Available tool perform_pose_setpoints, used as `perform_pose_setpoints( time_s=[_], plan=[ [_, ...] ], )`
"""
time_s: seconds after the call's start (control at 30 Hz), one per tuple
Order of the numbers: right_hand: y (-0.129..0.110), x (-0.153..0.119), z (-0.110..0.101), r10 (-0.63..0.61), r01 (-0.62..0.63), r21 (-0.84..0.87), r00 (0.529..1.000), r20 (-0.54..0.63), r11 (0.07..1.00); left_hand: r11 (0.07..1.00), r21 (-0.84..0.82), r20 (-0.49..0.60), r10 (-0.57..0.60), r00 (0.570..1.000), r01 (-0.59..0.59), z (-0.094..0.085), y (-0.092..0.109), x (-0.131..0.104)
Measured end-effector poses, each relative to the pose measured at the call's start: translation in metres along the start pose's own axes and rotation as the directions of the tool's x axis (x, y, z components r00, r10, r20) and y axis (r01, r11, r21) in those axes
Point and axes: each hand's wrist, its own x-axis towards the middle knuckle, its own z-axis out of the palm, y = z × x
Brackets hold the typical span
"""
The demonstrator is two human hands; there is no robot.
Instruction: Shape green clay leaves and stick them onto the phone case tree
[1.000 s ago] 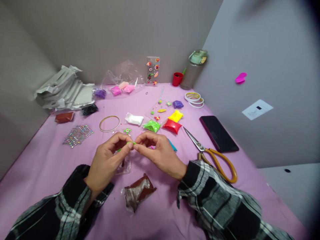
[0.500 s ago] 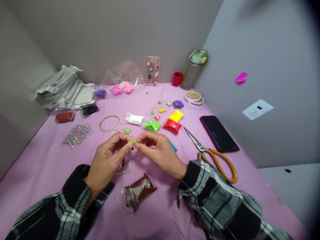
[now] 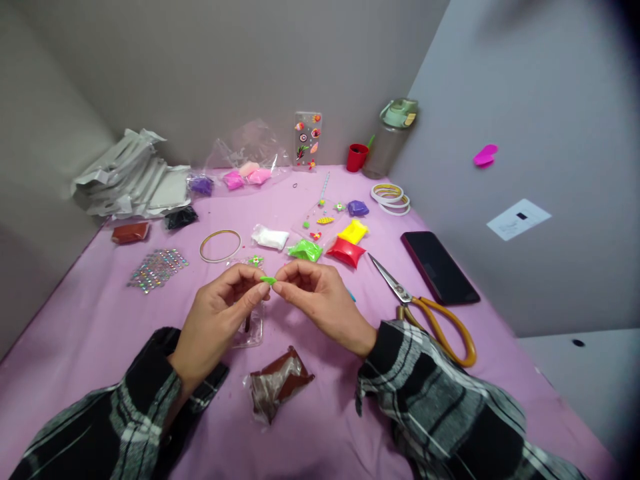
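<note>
A small bright green piece of clay (image 3: 269,280) is pinched between the fingertips of both hands. My left hand (image 3: 217,317) grips its left end, thumb against fingers. At its right end, the thumb and fingers of my right hand (image 3: 323,300) close on it. Partly hidden under my left hand lies a clear phone case (image 3: 254,333) with a dark brown strip and a small green and white flower (image 3: 256,261) near its top. Nearer to me is a brown clay packet (image 3: 281,383) in crumpled plastic.
Scissors (image 3: 403,293) and a dark phone (image 3: 440,267) lie on the right. Beyond my hands are green (image 3: 305,251), red (image 3: 346,253), yellow (image 3: 353,231) and white (image 3: 270,237) packets. A ring of tape (image 3: 201,247) and rhinestones (image 3: 156,270) sit left; a bottle (image 3: 387,143) stands at the back.
Between my fingertips the green piece now shows more of its surface and looks flatter. Both hands have barely moved, and the view has shifted slightly.
</note>
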Motion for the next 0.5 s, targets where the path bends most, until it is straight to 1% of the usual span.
perform_pose_setpoints(
  time_s=[0.17, 0.37, 0.5],
  plan=[
    [-0.0014, -0.0007, 0.0012, 0.008, -0.008, -0.001, 1.0, 0.009, 1.0, 1.0, 0.015, 0.002, 0.006, 1.0, -0.006, -0.0004, 0.0001, 0.0005],
    [-0.0028, -0.0008, 0.0007, -0.02, 0.02, -0.021, 1.0, 0.017, 1.0, 0.999, 0.03, 0.046, -0.011, 0.999, 0.009, 0.0002, 0.0008, 0.0013],
    [-0.0029, -0.0005, 0.0001, -0.034, 0.034, -0.011, 0.999, 0.011, 0.999, 0.999, 0.043, 0.04, 0.009, 0.999, -0.011, 0.0002, 0.0022, 0.0003]
  ],
)
